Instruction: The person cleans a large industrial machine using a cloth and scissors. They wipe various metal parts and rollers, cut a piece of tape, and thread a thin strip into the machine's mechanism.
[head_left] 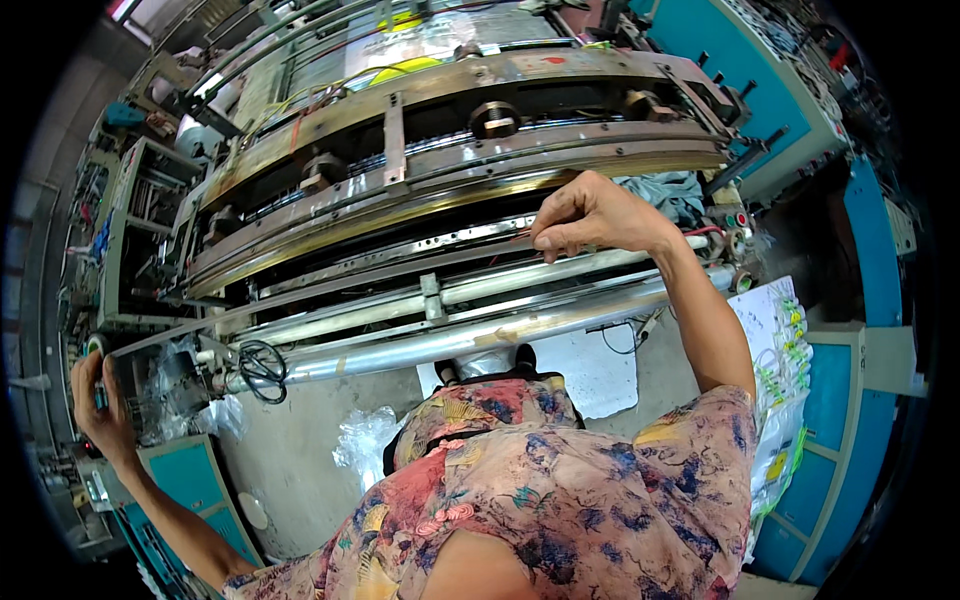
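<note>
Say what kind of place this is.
Probably a factory or workshop floor, perhaps handling plastic film. Signs: a wide machine with heavy metal beams, a long metal roller along its near side, and crumpled clear plastic on the floor.

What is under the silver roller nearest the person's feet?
Past the near edge of the silver roller, a white sheet shows on the grey floor. Whatever lies directly beneath is covered by the roller itself.
</note>
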